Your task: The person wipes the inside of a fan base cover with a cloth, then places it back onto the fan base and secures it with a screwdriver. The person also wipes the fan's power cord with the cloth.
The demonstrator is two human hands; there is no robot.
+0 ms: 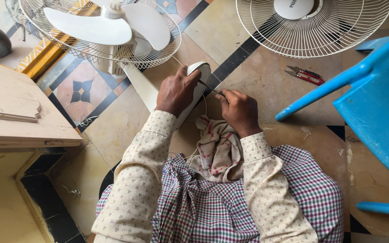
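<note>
On the tiled floor (pixel 257 85), my left hand (pixel 176 90) clamps the white fan base (pixel 200 72) steady while my right hand (pixel 238 110) pinches a thin tool (pixel 209 86) into it.

The white plastic fan body (pixel 197 85) has cream-white blades (pixel 91 29) inside a white wire guard (pixel 149 56). Right of the fan body, a second white wire fan guard (pixel 311 38) has a white centre disc. Nearer to it, the small thread snips (pixel 305 75) show red handles. Farther right, the plastic chair (pixel 374 99) is bright blue. Below the fan body, the crumpled cloth (pixel 219 150) is beige with red dots and stripes. The shirt sleeves (pixel 136 189) are cream with tiny reddish motifs; the lap cloth (pixel 212 211) is checked purple, green and white. The floor tiles (pixel 113 126) are tan with black bands and a dark star on pink.
</note>
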